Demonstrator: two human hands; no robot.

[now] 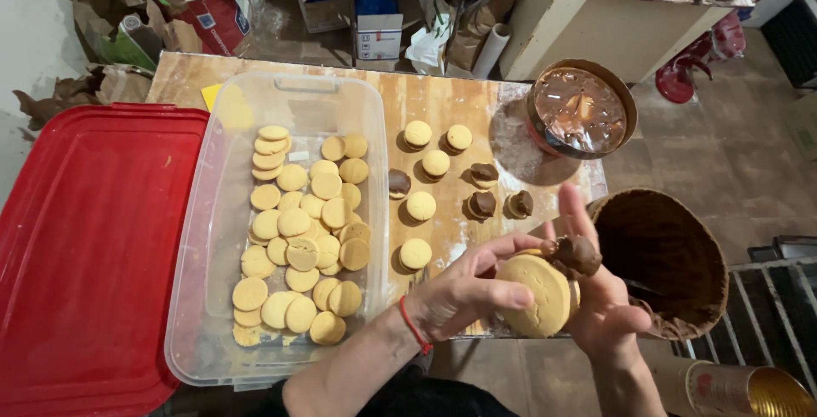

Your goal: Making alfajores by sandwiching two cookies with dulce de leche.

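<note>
Both the left hand [464,294] and right hand [600,298] grip a round cookie [536,295] beside a brown-filled tub [659,255].

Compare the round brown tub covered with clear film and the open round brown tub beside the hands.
The film-covered brown tub stands at the wooden table's far corner; the open brown tub sits near the right hand. The first is sealed and full of chocolate; the second is uncovered, showing smeared inner walls. The open one looks larger. Both are round and brown.
</note>
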